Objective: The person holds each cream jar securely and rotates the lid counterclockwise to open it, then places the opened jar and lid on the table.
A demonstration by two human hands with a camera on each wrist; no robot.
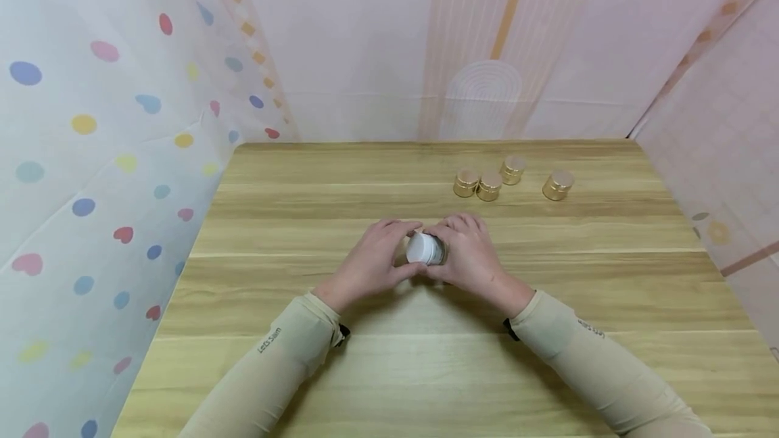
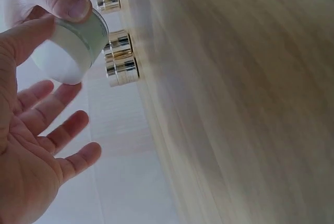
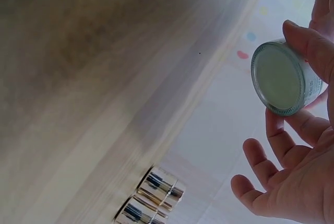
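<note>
A small glass jar with a white lid (image 1: 421,249) is held on its side between both hands above the table. My left hand (image 1: 375,262) pinches the lid between thumb and index finger; in the left wrist view the lid (image 2: 61,56) faces the left palm, the other fingers spread. My right hand (image 1: 470,257) grips the glass body with thumb and fingers. The right wrist view shows the jar's round glass base (image 3: 278,78), with the right hand's lower fingers loosely bent below it.
Several gold-lidded jars stand toward the back of the wooden table (image 1: 292,201): two side by side (image 1: 466,182), one just behind them (image 1: 512,170) and one apart to the right (image 1: 557,185). Patterned cloths hang behind and on both sides.
</note>
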